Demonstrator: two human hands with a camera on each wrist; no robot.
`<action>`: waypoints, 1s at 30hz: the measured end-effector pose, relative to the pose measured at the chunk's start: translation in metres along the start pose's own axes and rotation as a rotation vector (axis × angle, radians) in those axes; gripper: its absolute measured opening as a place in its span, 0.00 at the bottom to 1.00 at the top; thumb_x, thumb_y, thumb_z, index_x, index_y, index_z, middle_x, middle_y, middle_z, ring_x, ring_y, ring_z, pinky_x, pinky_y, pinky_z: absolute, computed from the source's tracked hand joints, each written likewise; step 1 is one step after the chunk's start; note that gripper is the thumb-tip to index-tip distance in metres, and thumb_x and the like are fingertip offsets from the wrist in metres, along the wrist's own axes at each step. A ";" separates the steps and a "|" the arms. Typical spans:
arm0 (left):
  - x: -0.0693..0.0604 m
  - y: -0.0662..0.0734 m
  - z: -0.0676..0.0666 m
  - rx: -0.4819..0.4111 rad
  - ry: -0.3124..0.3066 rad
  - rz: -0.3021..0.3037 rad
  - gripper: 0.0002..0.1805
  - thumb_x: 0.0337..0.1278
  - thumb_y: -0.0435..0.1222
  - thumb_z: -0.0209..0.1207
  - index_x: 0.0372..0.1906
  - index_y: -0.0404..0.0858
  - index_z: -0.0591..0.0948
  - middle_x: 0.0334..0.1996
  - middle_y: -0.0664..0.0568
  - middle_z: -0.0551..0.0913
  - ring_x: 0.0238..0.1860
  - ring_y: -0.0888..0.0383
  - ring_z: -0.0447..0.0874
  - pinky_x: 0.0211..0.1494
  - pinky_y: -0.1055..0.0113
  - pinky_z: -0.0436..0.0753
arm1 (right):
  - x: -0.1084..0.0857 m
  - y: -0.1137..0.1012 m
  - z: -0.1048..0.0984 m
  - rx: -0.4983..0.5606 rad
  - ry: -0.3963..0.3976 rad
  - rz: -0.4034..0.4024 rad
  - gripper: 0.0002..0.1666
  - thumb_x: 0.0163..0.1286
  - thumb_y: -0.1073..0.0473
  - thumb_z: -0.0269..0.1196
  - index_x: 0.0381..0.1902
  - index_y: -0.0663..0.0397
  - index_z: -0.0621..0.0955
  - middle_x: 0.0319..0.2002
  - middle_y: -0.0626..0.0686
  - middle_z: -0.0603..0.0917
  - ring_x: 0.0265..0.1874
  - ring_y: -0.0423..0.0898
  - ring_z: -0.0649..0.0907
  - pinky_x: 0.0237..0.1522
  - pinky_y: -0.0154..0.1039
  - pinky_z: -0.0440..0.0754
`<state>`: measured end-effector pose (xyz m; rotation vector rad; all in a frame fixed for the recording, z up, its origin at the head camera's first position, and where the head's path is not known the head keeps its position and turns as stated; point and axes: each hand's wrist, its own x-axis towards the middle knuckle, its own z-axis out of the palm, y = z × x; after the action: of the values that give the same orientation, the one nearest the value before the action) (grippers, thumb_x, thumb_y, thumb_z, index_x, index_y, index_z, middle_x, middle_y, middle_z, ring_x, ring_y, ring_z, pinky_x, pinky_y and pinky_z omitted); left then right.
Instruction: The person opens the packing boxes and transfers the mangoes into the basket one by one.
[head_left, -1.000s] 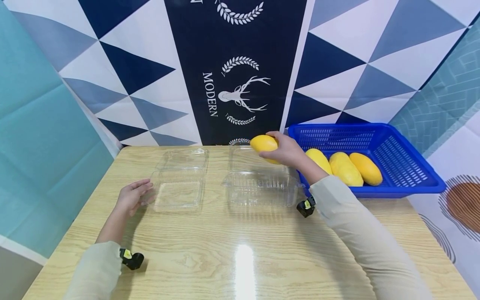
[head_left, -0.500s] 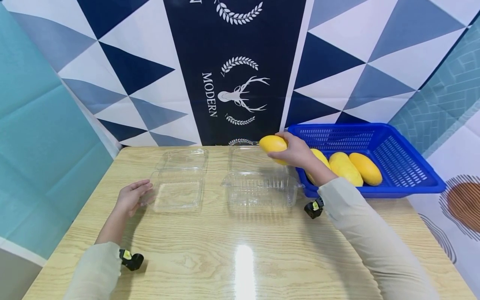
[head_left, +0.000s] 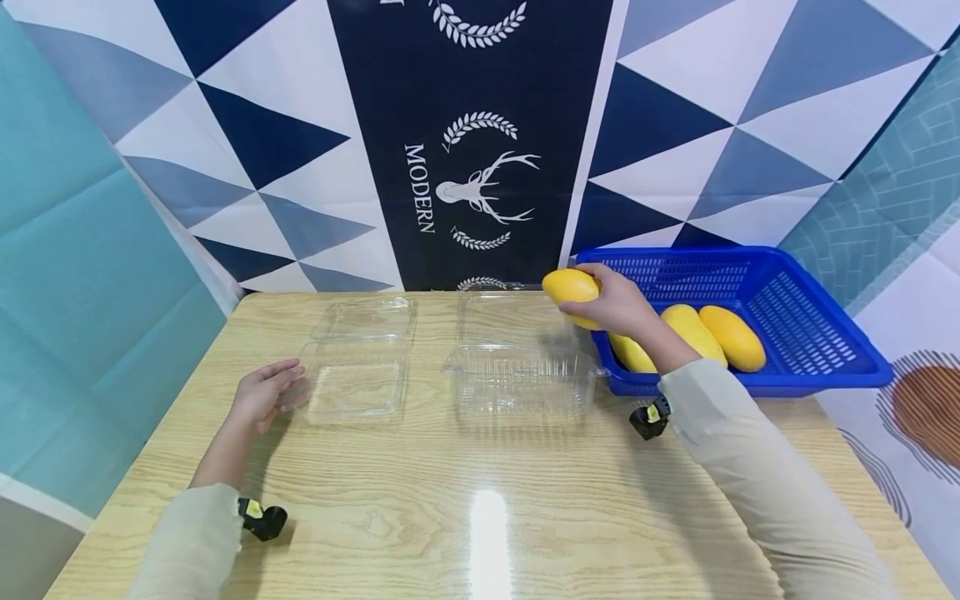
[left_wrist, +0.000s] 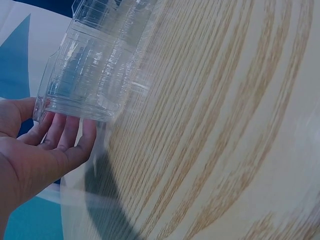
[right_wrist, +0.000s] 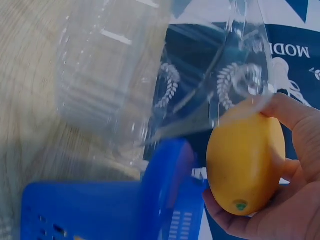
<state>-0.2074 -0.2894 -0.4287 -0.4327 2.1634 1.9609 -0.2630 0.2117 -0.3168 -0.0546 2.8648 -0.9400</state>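
Observation:
My right hand [head_left: 617, 302] grips a yellow mango [head_left: 572, 293], held in the air at the left end of the blue basket [head_left: 810, 379]. In the right wrist view the mango [right_wrist: 245, 160] lies between thumb and fingers, its green-tipped stem end showing. Close to it is a clear plastic box [head_left: 521, 387] with its lid raised at the back. My left hand [head_left: 262, 393] holds the left edge of another clear plastic box [head_left: 356, 392], also with its lid open. In the left wrist view, the thumb and fingertips [left_wrist: 89, 131] meet that box's rim.
Several more mangoes [head_left: 733, 337] lie in the basket, one partly behind my right forearm. Both boxes stand on the wooden table [head_left: 390, 500], with a patterned wall cloth [head_left: 480, 192] just behind its back edge.
My right hand has moved to the right with the mango, from over the right box toward the basket. My left hand and both boxes have stayed in place.

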 end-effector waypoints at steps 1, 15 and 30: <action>0.000 0.000 0.000 0.007 0.001 0.002 0.33 0.66 0.44 0.53 0.69 0.34 0.59 0.37 0.69 0.79 0.41 0.73 0.78 0.25 0.79 0.76 | 0.000 0.002 -0.002 -0.005 0.002 0.002 0.48 0.60 0.40 0.63 0.71 0.49 0.57 0.64 0.62 0.66 0.52 0.59 0.71 0.54 0.59 0.76; 0.001 -0.002 -0.002 0.032 0.010 0.033 0.33 0.66 0.44 0.52 0.69 0.31 0.59 0.38 0.70 0.78 0.40 0.75 0.79 0.25 0.80 0.75 | -0.005 0.035 -0.019 -0.020 0.036 0.034 0.52 0.59 0.36 0.61 0.73 0.52 0.54 0.68 0.66 0.61 0.55 0.61 0.69 0.58 0.63 0.71; 0.001 -0.003 -0.001 0.006 -0.002 0.031 0.33 0.66 0.44 0.52 0.69 0.31 0.58 0.36 0.71 0.79 0.41 0.74 0.80 0.24 0.79 0.75 | -0.013 0.070 -0.031 -0.001 0.092 0.060 0.58 0.58 0.31 0.59 0.73 0.56 0.50 0.67 0.70 0.59 0.54 0.64 0.68 0.53 0.62 0.75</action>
<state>-0.2076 -0.2911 -0.4315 -0.3984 2.1871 1.9700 -0.2538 0.2872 -0.3324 0.0755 2.9325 -0.9543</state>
